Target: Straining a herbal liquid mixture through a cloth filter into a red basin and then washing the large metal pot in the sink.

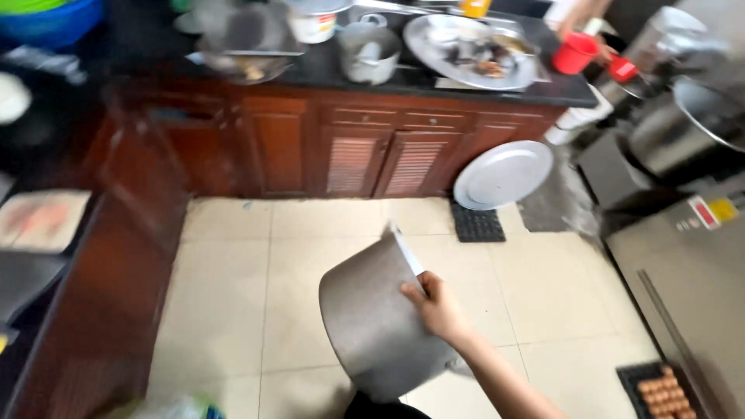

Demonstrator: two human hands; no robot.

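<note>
One hand (pixel 436 309) in view, the right, reaching in from the lower right edge on a bare forearm. Fingers closed over the rim of a large grey metal pot (pixel 372 318), thumb on the outside wall. Pot held in the air above the pale tiled floor (pixel 233 287), tipped on its side, mouth facing right and away, outer wall towards the camera. Left hand out of frame.

Ahead, across the floor: dark desk (pixel 326 71) over reddish wooden cabinets (pixel 349 155) with louvred doors. On the desk, left to right: blurred metal bowl (pixel 248 46), white container (pixel 314 23), small grey pot (pixel 369 54), wide round metal tray (pixel 466 66) carrying scraps. Round metal lid (pixel 503 174) leaning against the cabinet's right end, black mat (pixel 477 225) on the floor below it.

Top right: another person's hand (pixel 578 19) just beside a red cup (pixel 574 54). Far right: big steel pot (pixel 683 124), steel appliance (pixel 691 264) below it. Bottom right corner: dark tray of brown eggs (pixel 663 392) on the floor.

Top left: blue basin (pixel 54 23), partly cut off by the frame.
</note>
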